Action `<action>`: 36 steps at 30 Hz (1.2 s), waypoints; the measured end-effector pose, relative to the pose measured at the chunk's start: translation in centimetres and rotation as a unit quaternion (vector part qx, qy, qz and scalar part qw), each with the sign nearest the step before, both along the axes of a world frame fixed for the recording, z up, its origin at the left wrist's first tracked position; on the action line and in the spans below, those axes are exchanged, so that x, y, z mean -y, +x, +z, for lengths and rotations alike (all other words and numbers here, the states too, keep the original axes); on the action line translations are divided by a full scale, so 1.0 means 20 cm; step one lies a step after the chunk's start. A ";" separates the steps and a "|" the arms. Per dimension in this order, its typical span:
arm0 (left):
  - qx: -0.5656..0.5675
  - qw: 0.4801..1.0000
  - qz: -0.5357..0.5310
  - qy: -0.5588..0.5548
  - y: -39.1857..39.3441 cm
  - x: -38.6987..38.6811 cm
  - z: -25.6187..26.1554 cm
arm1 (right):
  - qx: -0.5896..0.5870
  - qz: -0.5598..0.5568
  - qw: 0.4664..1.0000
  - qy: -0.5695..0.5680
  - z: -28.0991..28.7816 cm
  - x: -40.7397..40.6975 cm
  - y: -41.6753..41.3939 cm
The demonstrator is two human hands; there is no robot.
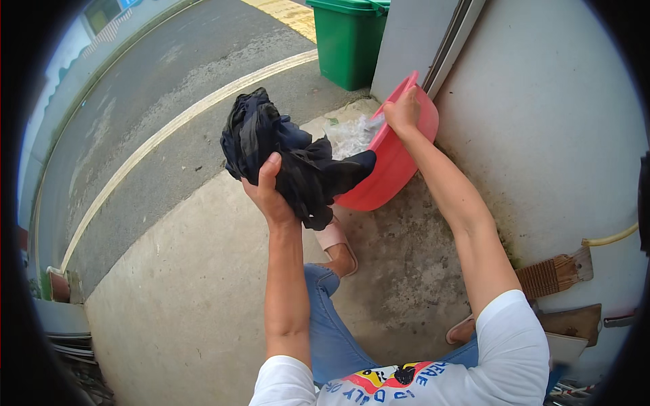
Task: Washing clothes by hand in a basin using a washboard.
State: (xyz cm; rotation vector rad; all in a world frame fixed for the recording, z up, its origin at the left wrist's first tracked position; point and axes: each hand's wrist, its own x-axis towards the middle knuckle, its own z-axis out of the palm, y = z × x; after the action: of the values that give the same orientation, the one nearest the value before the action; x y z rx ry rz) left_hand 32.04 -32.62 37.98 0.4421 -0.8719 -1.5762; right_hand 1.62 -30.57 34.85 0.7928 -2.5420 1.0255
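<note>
My left hand [271,195] grips a bundle of wet-looking dark cloth [284,147], thumb on the near side, and holds it up in front of me. One end of the cloth hangs out to the right, in front of the basin's lower edge. In my right hand [404,111] is the rim of a red plastic basin [391,170], gripped at its upper part. The basin is tipped steeply to the left, and foamy water [353,134] pours from it. Part of the basin's mouth is hidden behind the cloth.
A green bin [350,45] stands beyond the basin, beside a wall [538,111]. Along that wall on the right are a ridged wooden washboard [551,276] and a yellowish hose [609,237]. Asphalt road [177,101] borders the concrete floor [193,294]; a flowerpot [58,285] sits far left.
</note>
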 end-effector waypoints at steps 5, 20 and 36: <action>-0.030 0.984 0.173 -0.034 0.34 0.26 -0.11 | 0.052 0.041 0.998 0.004 0.22 0.57 0.31; -0.010 0.969 0.247 0.005 0.53 0.31 -0.22 | -0.001 0.110 0.991 0.074 0.21 0.44 0.56; 0.148 0.962 -0.193 -0.123 -0.47 -0.69 0.06 | 0.166 -0.229 0.957 -0.061 -1.23 -2.55 0.30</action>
State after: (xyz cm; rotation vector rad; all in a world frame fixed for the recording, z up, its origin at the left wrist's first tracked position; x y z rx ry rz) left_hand 22.66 -18.74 39.12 0.3459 -1.4342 -1.7475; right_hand 7.58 20.53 10.22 -0.0198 -2.7039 1.2085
